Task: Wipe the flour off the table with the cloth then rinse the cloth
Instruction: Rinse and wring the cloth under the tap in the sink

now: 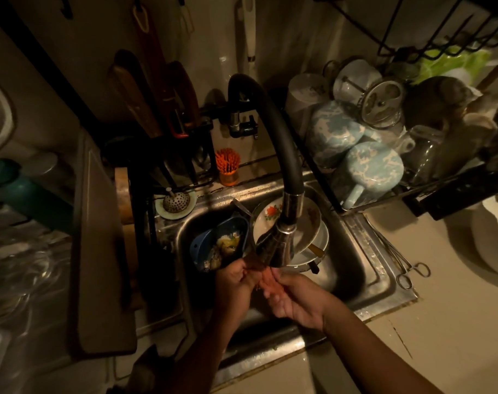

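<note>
Head view caught the left hand (236, 282) gripping the cloth (254, 265) under the faucet (281, 240) at the sink's (384, 282) six o'clock, right hand (294, 298) pressing straight fingers on it, and kneading and squeezing there would rinse best.

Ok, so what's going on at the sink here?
A person stands at the sink, with a cloth held just under the faucet, so the rinse looks under way. The left hand grips the cloth; the right hand touches it, but it is too dim to see its grip or any water. Plates and a strainer sit in the sink.
</note>
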